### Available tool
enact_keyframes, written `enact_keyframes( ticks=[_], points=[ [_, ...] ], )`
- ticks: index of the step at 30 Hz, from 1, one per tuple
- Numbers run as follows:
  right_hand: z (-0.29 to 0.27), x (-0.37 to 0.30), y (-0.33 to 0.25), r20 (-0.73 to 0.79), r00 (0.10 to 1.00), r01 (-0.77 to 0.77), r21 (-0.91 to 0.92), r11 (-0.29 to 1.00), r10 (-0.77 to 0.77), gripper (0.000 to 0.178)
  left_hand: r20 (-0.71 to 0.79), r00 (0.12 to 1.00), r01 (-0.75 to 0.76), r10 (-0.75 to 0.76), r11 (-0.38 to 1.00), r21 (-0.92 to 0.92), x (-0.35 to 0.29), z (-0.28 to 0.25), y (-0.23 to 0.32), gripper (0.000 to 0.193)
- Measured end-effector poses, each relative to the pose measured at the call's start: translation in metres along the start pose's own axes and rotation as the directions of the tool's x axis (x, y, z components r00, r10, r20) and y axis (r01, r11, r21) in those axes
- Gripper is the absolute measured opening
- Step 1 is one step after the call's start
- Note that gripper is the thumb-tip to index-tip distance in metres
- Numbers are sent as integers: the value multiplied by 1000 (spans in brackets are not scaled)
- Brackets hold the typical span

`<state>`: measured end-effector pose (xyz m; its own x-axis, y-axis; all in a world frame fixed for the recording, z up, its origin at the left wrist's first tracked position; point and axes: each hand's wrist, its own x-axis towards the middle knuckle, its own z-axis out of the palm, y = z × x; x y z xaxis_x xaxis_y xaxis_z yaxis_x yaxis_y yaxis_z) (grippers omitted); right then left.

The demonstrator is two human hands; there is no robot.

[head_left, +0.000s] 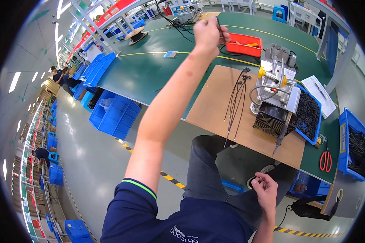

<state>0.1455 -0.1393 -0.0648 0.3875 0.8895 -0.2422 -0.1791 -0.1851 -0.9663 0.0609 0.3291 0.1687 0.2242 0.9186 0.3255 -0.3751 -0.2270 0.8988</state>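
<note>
My left hand [208, 36] is raised far forward over the green table, left of a red tray [247, 49]. Its fingers are closed on a thin black cable [220, 25], partly hidden by the hand. Low over my lap, my right hand [266, 191] has its fingertips pinched together; whatever lies between them is too small to make out. Several thin black cables [236, 103] with small connectors lie side by side on a brown board [211, 95]. Beside them stands a metal bench machine [273, 79] with yellow knobs, a flexible metal hose and a black fan [269, 119].
Right of the machine, a blue tray [319, 117] holds many small black parts. Red-handled pliers [325, 160], a paper sheet [318, 95] with a pen, and a blue bin [346, 152] of black cables lie farther right. Blue crates [113, 115] and a wooden spool [136, 35] are leftward.
</note>
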Motion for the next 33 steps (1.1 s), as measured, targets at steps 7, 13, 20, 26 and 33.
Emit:
enact_keyframes(
  ticks=[7,13,20,26,33],
  points=[
    [-43,3,-23,-188,977,86,-73,994,-98,16,188,974,72,-129,956,284,-106,-38,67,31],
    [-88,14,-84,-299,915,200,-251,947,-273,13,196,732,596,-652,753,279,-222,-112,25,35],
    [-148,80,-130,-249,853,273,-534,800,-458,16,286,644,731,-709,681,42,-326,-122,-13,21],
    [-155,136,-157,-261,819,235,-660,713,-511,28,252,708,606,-659,751,262,-351,-106,-16,23],
    [-149,181,-164,-333,798,54,-791,610,-503,24,231,689,683,-687,722,114,-367,-113,-37,13]
  ],
)
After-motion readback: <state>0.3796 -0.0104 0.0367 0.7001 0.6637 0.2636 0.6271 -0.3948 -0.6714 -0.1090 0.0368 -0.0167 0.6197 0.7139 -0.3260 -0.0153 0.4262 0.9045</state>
